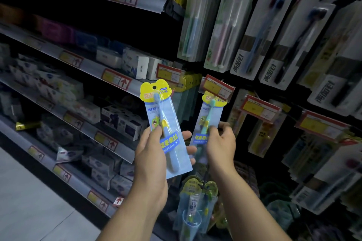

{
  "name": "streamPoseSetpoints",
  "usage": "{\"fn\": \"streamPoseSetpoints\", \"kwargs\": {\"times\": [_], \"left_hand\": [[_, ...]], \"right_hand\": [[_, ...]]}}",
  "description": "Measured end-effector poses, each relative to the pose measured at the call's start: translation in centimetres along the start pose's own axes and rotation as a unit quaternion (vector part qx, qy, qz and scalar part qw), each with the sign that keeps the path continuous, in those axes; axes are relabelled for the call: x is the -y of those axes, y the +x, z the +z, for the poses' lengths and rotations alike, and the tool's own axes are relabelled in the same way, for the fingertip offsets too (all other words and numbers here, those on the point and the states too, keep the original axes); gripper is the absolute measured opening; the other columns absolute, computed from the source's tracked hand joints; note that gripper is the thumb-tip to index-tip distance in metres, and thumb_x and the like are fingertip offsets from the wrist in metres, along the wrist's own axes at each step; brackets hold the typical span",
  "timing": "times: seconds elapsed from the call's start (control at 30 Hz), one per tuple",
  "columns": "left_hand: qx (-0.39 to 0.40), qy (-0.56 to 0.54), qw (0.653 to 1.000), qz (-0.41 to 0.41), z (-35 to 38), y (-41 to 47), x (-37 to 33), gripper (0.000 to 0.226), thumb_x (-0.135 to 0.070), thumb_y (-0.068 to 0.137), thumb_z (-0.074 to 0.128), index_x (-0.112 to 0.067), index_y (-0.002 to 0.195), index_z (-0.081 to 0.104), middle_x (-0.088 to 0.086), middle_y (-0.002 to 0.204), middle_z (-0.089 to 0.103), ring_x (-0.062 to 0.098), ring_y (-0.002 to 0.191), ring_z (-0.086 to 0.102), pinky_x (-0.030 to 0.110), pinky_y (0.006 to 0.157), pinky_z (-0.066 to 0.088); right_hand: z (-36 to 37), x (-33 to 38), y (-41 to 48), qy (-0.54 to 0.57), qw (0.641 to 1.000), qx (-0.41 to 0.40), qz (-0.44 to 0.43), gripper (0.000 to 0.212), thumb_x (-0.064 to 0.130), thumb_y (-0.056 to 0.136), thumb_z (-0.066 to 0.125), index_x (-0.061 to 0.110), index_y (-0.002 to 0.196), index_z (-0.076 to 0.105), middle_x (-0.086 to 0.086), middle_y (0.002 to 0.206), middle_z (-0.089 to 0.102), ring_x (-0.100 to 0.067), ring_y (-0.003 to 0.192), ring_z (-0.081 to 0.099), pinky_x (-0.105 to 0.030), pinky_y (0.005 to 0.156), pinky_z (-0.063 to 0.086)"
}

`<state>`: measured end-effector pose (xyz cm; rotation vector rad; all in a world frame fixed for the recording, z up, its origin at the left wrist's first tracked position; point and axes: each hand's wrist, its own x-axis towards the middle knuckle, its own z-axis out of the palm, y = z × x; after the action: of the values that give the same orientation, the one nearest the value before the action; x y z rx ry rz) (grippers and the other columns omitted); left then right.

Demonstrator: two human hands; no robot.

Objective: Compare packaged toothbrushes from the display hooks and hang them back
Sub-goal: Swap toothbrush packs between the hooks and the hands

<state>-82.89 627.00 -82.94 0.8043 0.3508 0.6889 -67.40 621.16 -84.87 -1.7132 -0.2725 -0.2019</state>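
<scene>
My left hand (154, 154) grips a packaged children's toothbrush with a blue brush (163, 115), yellow card top and hang hole, held upright in front of the shelves. My right hand (220, 143) pinches a second pack with a teal brush (210, 117) by its lower half; its top sits just under a red and yellow price tag (217, 87), and I cannot tell whether it hangs on a hook. The two packs are side by side, a small gap apart.
Rows of adult toothbrush packs (248, 31) hang on hooks above and to the right. Another children's brush set with a cup (195, 207) hangs below my hands. Shelves of boxed toothpaste (119, 121) run along the left, above a pale floor (29, 201).
</scene>
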Motion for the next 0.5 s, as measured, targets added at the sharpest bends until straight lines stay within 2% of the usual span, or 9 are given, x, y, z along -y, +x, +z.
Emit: {"fn": "streamPoseSetpoints", "kwargs": {"times": [0.13,0.2,0.3,0.37,0.4,0.43,0.5], "left_hand": [[0.01,-0.006,1.0,-0.021,-0.2,0.2,0.2,0.035,-0.023,0.106,0.039,-0.006,0.12,0.066,0.014,0.097,0.08,0.031,0.071,0.075,0.046,0.064,0.063],[0.017,-0.004,0.999,-0.029,-0.3,0.4,0.3,0.037,-0.018,0.102,0.036,-0.004,0.119,0.066,0.015,0.098,0.08,0.032,0.073,0.075,0.045,0.064,0.063],[0.013,0.016,0.999,-0.028,-0.3,0.8,0.4,0.034,-0.015,0.1,0.039,0.0,0.119,0.062,0.015,0.095,0.08,0.034,0.072,0.076,0.044,0.066,0.061],[-0.014,0.049,0.999,-0.016,-0.5,1.3,0.9,0.024,-0.012,0.099,0.045,0.001,0.106,0.065,0.011,0.088,0.08,0.029,0.069,0.074,0.039,0.07,0.056],[-0.037,0.065,0.997,-0.008,-0.7,1.5,1.3,0.02,-0.011,0.098,0.05,-0.001,0.098,0.067,0.008,0.083,0.078,0.024,0.068,0.07,0.036,0.069,0.052],[-0.058,0.08,0.995,-0.002,-0.8,1.8,1.6,0.018,-0.012,0.097,0.055,-0.005,0.091,0.07,0.006,0.079,0.074,0.021,0.068,0.065,0.035,0.07,0.048],[-0.074,0.099,0.992,0.002,-1.0,2.2,2.3,0.018,-0.015,0.095,0.062,-0.012,0.082,0.074,0.006,0.078,0.072,0.02,0.073,0.06,0.036,0.074,0.045]], "right_hand": [[0.7,-0.1,3.5,-0.047,0.999,-0.019,0.021,0.009,0.02,0.105,0.051,0.014,0.104,0.058,-0.006,0.082,0.066,-0.022,0.069,0.061,-0.038,0.067,0.051],[1.0,-0.3,5.8,-0.08,0.995,-0.025,0.058,0.013,0.021,0.105,0.051,0.012,0.105,0.06,-0.007,0.086,0.064,-0.024,0.072,0.058,-0.037,0.067,0.047],[0.9,-0.4,8.6,-0.151,0.983,-0.014,0.102,0.021,0.025,0.103,0.053,0.009,0.111,0.063,-0.013,0.107,0.067,-0.032,0.093,0.062,-0.037,0.078,0.047],[0.6,-0.2,8.8,-0.202,0.973,-0.018,0.11,0.037,0.03,0.103,0.054,0.008,0.133,0.055,-0.013,0.122,0.063,-0.037,0.11,0.063,-0.042,0.087,0.05],[0.4,0.1,8.2,-0.213,0.972,-0.031,0.094,0.042,0.03,0.104,0.055,0.01,0.139,0.049,-0.012,0.126,0.061,-0.038,0.115,0.062,-0.044,0.089,0.051],[0.1,0.4,7.1,-0.2,0.977,-0.037,0.059,0.039,0.031,0.103,0.057,0.012,0.137,0.049,-0.01,0.128,0.06,-0.037,0.116,0.062,-0.044,0.089,0.051],[-0.4,0.9,4.1,-0.106,0.994,0.009,-0.015,0.02,0.029,0.103,0.06,0.016,0.117,0.058,-0.013,0.117,0.068,-0.036,0.103,0.068,-0.046,0.081,0.056]]}}
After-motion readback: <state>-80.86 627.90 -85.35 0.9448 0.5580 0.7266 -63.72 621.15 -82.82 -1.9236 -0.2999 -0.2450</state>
